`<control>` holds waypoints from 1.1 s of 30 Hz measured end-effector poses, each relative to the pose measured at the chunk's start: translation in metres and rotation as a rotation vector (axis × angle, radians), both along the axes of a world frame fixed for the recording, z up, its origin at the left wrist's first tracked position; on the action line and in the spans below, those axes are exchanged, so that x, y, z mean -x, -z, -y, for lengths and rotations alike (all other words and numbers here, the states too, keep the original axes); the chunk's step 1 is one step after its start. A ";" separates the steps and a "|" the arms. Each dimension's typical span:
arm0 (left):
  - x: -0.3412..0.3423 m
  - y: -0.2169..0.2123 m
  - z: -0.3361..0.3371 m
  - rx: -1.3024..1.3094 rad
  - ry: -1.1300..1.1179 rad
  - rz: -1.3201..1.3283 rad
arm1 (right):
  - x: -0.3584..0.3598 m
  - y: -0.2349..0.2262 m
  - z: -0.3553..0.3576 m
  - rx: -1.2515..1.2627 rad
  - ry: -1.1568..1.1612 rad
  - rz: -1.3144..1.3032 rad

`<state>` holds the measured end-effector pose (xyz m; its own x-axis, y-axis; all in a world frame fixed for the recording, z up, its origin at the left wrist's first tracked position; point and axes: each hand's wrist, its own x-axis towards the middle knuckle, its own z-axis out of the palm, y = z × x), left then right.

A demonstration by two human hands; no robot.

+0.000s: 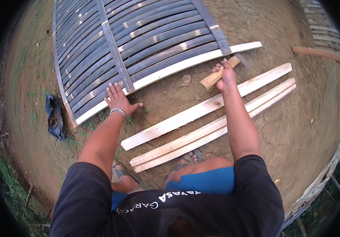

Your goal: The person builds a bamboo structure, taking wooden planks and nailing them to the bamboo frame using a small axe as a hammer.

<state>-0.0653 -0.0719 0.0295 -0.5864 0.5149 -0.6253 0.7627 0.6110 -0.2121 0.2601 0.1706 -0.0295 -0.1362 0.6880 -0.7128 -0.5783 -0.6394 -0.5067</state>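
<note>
My left hand (120,101), with a chain bracelet at the wrist, lies with fingers spread over the near edge of a slatted panel (158,37). Under and beside it runs a long pale wooden strip (178,68) along that edge. Near the panel's right corner, my right hand (227,74) is closed around a short yellow-brown piece of wood (210,81). A flat greyish piece (242,61) shows just past the wood's far end; I cannot tell whether the two are joined. The panel has dark slats and darker cross-bars.
Several pale wooden battens (201,114) lie on the bare earth between my feet and the panel. A crumpled black plastic bag (54,117) is at the left. Further right are a reddish-brown beam (322,54) and another slatted piece (328,33).
</note>
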 end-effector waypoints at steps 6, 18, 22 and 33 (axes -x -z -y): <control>-0.004 -0.002 0.000 0.001 -0.001 -0.023 | -0.002 -0.009 -0.002 0.037 -0.024 0.060; 0.058 -0.027 0.034 -0.168 0.122 0.362 | -0.024 0.036 -0.020 -0.032 -0.248 0.383; 0.111 -0.072 0.104 -0.017 0.314 0.694 | -0.053 0.034 -0.041 -0.013 -0.414 0.510; 0.381 -0.024 0.347 -0.615 -0.708 0.501 | -0.072 -0.079 0.053 0.014 -0.625 0.913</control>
